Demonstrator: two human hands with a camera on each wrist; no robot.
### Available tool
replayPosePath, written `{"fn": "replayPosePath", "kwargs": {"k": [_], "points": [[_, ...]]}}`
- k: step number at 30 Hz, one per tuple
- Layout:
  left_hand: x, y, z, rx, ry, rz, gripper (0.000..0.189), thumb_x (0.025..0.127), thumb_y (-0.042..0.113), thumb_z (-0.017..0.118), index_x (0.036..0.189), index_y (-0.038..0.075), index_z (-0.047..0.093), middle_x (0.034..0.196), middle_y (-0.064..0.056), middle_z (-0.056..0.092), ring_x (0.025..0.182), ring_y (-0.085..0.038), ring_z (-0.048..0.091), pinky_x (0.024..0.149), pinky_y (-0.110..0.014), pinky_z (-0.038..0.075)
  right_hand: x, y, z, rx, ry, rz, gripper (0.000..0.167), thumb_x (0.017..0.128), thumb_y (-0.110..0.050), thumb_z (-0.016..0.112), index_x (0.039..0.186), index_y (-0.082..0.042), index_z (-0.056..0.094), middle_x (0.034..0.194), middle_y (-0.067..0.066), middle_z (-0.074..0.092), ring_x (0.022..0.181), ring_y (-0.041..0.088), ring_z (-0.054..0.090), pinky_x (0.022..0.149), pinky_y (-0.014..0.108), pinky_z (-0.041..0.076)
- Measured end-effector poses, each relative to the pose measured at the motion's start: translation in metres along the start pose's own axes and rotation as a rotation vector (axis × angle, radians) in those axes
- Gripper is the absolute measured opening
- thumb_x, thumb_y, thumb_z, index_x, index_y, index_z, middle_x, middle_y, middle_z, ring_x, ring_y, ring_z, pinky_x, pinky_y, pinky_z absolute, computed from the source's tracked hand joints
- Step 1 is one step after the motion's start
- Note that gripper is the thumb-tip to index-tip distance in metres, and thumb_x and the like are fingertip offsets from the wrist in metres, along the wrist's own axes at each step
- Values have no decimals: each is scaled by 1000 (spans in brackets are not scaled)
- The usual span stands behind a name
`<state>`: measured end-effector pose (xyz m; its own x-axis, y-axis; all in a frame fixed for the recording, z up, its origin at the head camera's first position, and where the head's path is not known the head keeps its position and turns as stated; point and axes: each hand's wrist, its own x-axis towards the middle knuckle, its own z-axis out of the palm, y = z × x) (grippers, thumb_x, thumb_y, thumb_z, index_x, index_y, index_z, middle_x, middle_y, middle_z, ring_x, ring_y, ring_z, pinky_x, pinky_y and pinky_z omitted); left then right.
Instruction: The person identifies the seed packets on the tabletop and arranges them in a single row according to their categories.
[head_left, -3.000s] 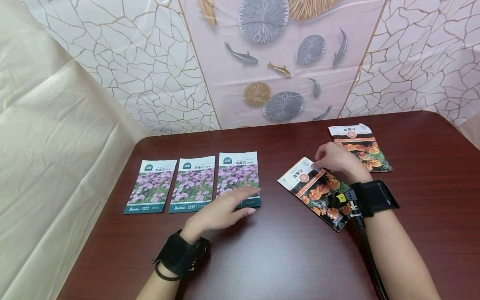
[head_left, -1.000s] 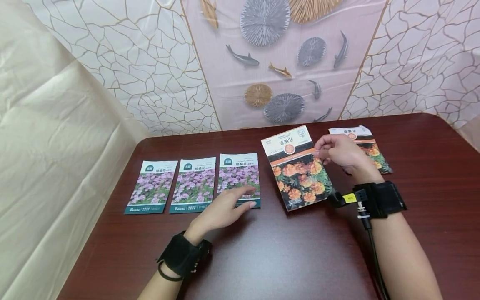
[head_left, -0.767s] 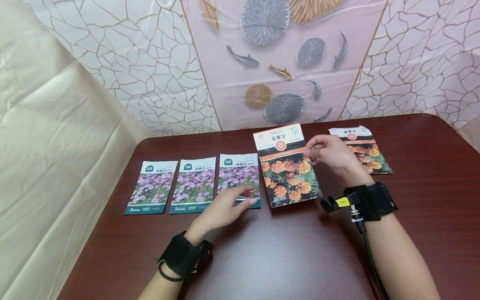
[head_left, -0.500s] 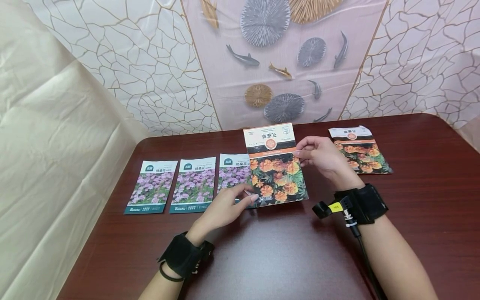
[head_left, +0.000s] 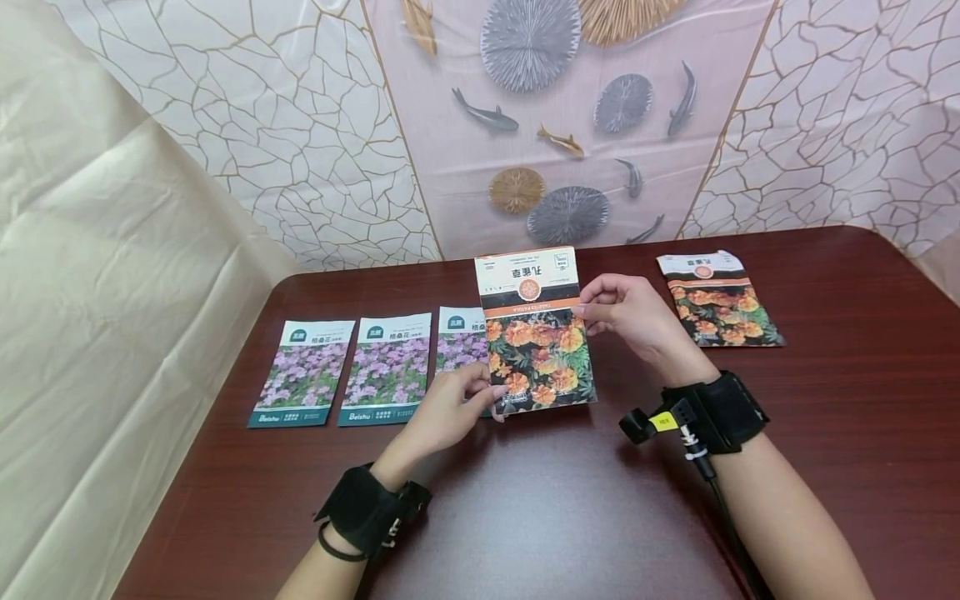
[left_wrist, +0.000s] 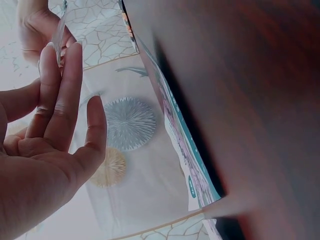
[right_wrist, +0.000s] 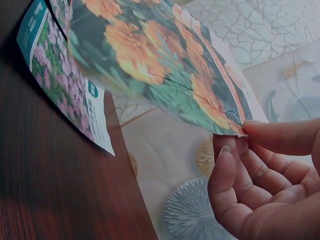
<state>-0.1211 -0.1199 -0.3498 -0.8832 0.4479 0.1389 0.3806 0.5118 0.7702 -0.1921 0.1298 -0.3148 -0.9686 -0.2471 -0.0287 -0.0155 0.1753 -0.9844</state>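
A seed packet (head_left: 536, 342) printed with orange marigolds is raised and tilted in front of me in the head view. My right hand (head_left: 628, 312) pinches its right edge between thumb and fingers, as the right wrist view also shows. At the packet's lower left corner, my left hand (head_left: 450, 408) grips it, thumb in front and fingers behind. In the left wrist view the packet (left_wrist: 61, 37) appears edge-on at the fingertips. It partly covers the rightmost of three purple-flower seed packets (head_left: 459, 343); the middle packet (head_left: 386, 367) and the left packet (head_left: 302, 371) lie beside it in a row.
Another marigold packet (head_left: 723, 304) lies at the back right of the dark red wooden table (head_left: 570, 517). Patterned cloth (head_left: 570, 158) hangs behind the table and a pale sheet (head_left: 112, 333) on the left. A black cable (head_left: 731, 525) runs along the right forearm.
The right hand has lifted the marigold packet off the table, straightened it and carried it left over the rightmost purple packet. The left hand has closed on its lower corner.
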Motion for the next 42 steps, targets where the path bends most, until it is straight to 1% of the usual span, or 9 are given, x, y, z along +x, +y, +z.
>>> {"fn": "replayPosePath", "kwargs": {"k": [6, 13, 19, 23, 28, 31, 33, 36, 42], "points": [[0, 1, 0, 2, 20, -12, 18, 93, 12, 54, 76, 7, 50, 60, -1, 59, 43, -7, 28, 46, -20, 25, 0, -1, -3, -63, -37, 8, 15, 85, -4, 63, 94, 5, 54, 76, 7, 64, 66, 21, 60, 64, 32, 52], [2, 0, 0, -5, 64, -22, 19, 92, 12, 55, 76, 7, 49, 55, 5, 41, 46, -7, 27, 50, -21, 27, 0, -1, -8, -223, -147, -15, 17, 85, -6, 64, 95, 4, 57, 76, 14, 62, 67, 30, 60, 64, 42, 51], [2, 1, 0, -3, 66, -24, 23, 93, 13, 55, 73, 7, 46, 53, 5, 34, 45, -7, 26, 50, -21, 25, -1, -1, -9, -210, -246, -34, 14, 85, 1, 59, 96, 8, 53, 70, 12, 60, 57, 26, 58, 54, 34, 49], [1, 1, 0, -6, 60, -28, 21, 93, 13, 55, 74, 7, 46, 51, 6, 33, 45, -7, 25, 48, -20, 24, -2, -2, -8, -188, -264, -29, 12, 86, 4, 58, 94, 9, 51, 67, 11, 60, 53, 25, 58, 49, 31, 48], [1, 0, 0, -6, 53, -32, 16, 92, 13, 55, 79, 6, 50, 51, 4, 36, 45, -7, 25, 48, -20, 24, -3, -2, -7, -160, -264, -2, 11, 86, 4, 58, 93, 8, 50, 66, 12, 59, 53, 29, 59, 49, 34, 49], [0, -1, 0, -9, 45, -32, 11, 93, 14, 55, 90, 3, 56, 55, 1, 49, 44, -6, 27, 48, -20, 26, -3, -1, -7, -151, -259, 11, 10, 87, 4, 56, 93, 8, 50, 67, 13, 60, 53, 30, 59, 51, 38, 50], [0, -1, 0, -16, 40, -36, 17, 93, 14, 55, 101, 0, 58, 62, -1, 59, 43, -6, 30, 47, -21, 27, -3, 0, -8, -145, -254, 19, 10, 87, 5, 55, 94, 9, 50, 69, 13, 61, 54, 30, 59, 52, 39, 51], [0, -2, 0, -24, 37, -45, 24, 93, 14, 54, 111, -1, 56, 73, -3, 66, 45, -8, 39, 48, -22, 31, -2, 1, -10, -141, -240, 36, 10, 88, 6, 54, 96, 10, 49, 71, 13, 61, 55, 29, 59, 52, 38, 51], [1, -3, 1, -70, 34, -58, 19, 92, 11, 55, 109, 2, 57, 74, -2, 66, 63, -24, 60, 52, -22, 36, 0, 4, -16, -132, -217, 50, 12, 88, 6, 54, 97, 11, 48, 70, 13, 61, 54, 27, 59, 51, 36, 51]]}}
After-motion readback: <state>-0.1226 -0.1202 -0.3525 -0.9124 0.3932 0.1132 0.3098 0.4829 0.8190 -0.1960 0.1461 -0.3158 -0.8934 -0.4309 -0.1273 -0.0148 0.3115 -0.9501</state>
